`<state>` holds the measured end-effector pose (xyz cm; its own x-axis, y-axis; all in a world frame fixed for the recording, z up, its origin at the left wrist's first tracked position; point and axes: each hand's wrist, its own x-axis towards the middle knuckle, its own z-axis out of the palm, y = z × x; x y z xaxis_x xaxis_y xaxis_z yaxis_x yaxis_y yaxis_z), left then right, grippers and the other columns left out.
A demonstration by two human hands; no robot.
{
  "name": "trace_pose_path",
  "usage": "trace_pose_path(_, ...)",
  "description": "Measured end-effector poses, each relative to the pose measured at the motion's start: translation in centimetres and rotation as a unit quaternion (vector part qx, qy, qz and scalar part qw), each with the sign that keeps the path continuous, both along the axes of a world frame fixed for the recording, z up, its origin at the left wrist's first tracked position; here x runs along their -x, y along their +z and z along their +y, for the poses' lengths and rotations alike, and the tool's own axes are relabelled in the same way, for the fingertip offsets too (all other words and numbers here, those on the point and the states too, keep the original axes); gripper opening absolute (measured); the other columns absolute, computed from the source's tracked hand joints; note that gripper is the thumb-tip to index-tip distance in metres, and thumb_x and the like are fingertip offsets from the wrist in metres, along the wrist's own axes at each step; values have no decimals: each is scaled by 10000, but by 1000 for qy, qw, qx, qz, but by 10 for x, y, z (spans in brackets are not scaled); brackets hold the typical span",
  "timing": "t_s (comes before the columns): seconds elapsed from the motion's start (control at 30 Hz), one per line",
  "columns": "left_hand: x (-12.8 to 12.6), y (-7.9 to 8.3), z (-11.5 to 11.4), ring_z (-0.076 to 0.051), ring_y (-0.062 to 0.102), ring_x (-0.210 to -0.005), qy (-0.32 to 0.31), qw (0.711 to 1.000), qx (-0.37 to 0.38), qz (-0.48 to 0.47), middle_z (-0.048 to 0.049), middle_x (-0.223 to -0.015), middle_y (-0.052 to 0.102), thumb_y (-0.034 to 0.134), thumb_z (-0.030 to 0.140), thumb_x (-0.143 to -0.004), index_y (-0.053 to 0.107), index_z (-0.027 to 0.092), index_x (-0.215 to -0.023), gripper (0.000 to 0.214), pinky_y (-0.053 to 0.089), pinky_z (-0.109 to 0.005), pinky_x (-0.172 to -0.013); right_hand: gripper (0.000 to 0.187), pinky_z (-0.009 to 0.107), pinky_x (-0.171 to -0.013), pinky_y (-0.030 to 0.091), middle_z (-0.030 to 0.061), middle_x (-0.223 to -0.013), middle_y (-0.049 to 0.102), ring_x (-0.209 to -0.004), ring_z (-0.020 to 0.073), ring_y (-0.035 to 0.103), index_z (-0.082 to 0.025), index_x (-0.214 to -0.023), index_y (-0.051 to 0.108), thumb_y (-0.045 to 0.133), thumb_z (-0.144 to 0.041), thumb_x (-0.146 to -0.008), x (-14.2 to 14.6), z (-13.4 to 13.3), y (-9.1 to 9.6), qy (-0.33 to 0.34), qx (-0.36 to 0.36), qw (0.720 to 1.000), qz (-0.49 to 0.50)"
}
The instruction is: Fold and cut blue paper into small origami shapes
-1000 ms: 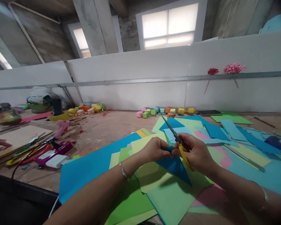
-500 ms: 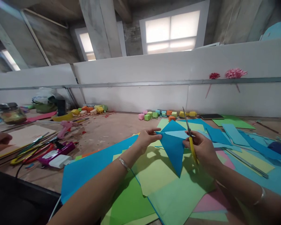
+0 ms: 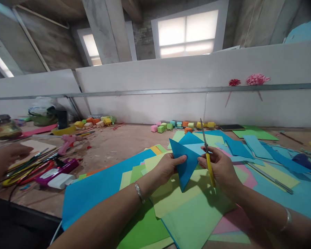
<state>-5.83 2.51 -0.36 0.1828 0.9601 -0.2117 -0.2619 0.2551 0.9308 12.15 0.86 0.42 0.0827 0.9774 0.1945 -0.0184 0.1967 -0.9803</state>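
Observation:
A piece of folded blue paper [image 3: 184, 162] is held up in the air between my two hands, one corner pointing down. My left hand [image 3: 171, 164] pinches its left side, thumb in front. My right hand [image 3: 219, 166] grips yellow-handled scissors [image 3: 209, 169], their blades pointing up and away, while its fingertips also touch the paper's right edge. Beneath lie overlapping sheets, among them a pale green sheet [image 3: 194, 218], a bright green sheet [image 3: 142, 228] and a large blue sheet [image 3: 93, 188].
Small paper cubes [image 3: 161, 129] line the wall's foot. At left are a pink glue gun [image 3: 66, 143], a purple power strip [image 3: 59, 171] and another person's hand [image 3: 10, 159]. To the right lie blue paper strips [image 3: 259, 148], metal tweezers [image 3: 271, 178] and a dark phone [image 3: 232, 127].
The blue paper has turned and its lower corner has swung left. My left hand has shifted its hold from the upper corner to the left side. The other person's hand has moved further into view.

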Motion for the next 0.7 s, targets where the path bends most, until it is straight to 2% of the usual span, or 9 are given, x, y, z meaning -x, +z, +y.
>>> trace_pose_path(0.2,6,0,4,-225,683,-796,-42,995,11,90,-153,-980,739,823,373,-696,715,107,-937,375,535,-296,-669,663,334,-644,544,72,-788,704,-738,228,660,-146,-1061,642,848,-497,-538,-3,4,-2,17,-9,999,-46)
trace_pose_path(0.33,5,8,0,-249,697,-851,-30,998,34,53,-161,-1020,733,657,523,-827,675,114,-1055,468,566,-355,-764,615,306,-647,529,56,-786,699,-735,205,648,-148,-1045,643,856,-440,-547,-5,6,-7,42,-11,998,-50)
trace_pose_path(0.47,5,14,0,-261,707,-872,2,998,49,34,-156,-1030,736,512,555,-906,657,129,-1096,488,576,-387,-812,613,304,-635,527,62,-806,697,-714,194,636,-146,-1061,632,847,-433,-564,-6,8,-9,53,-8,997,-58)
trace_pose_path(0.7,6,9,1,-254,707,-877,-18,1000,5,20,-144,-1002,747,525,550,-900,691,130,-1025,469,578,-359,-827,625,325,-657,542,81,-853,715,-763,224,662,-153,-1066,626,832,-471,-570,-5,5,-5,35,-7,996,-80)
